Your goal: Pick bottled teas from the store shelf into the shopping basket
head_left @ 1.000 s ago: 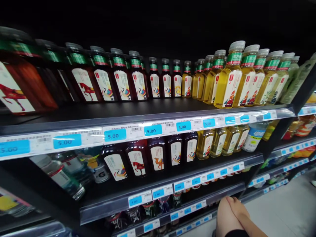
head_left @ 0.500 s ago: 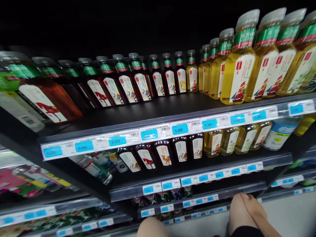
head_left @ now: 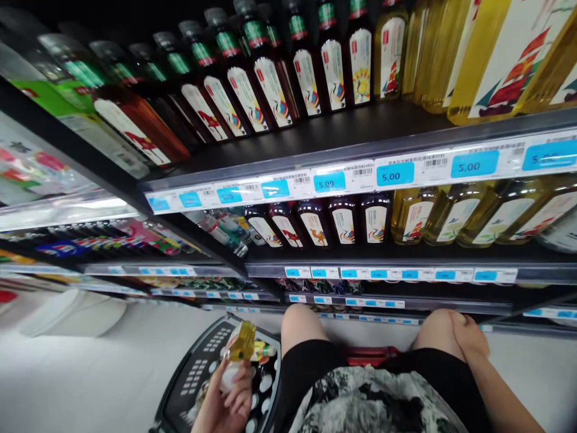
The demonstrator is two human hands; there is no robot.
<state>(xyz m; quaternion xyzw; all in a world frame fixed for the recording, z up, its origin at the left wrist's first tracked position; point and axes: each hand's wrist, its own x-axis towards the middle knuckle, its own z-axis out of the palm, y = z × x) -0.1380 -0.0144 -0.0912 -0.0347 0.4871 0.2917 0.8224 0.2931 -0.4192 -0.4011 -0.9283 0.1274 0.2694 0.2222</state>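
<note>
Your left hand [head_left: 232, 397] is closed around a bottle of yellow drink [head_left: 244, 341], the fingers wrapped about its pale part and the yellow part tilted up beyond them. You have that bottle over the dark basket [head_left: 195, 377], at the near left beside your left knee [head_left: 303, 325]; whether its lower end touches anything, you cannot tell. Below and to the right of the hand, bottles with white caps [head_left: 265, 383] crowd the basket. Your right hand [head_left: 471, 340] rests on the outer side of your right knee [head_left: 437, 331]; its fingers are partly hidden, so you cannot tell how far they are curled. A red object [head_left: 367, 355] shows between your legs, past the patterned shirt [head_left: 369, 403]. Farther out, the lower shelf [head_left: 342, 255] bears five dark bottles [head_left: 344, 222] in a row, with yellow bottles [head_left: 464, 213] to their right. Above it, the upper shelf [head_left: 360, 129] holds dark bottles with green neck bands [head_left: 270, 90] at the left and middle, and larger-looking yellow ones at the right. Blue-marked price tags [head_left: 395, 175] line its front edge, several reading 5.00. On the far left, a pale rounded object [head_left: 76, 313] stands on the light floor [head_left: 130, 373].
</note>
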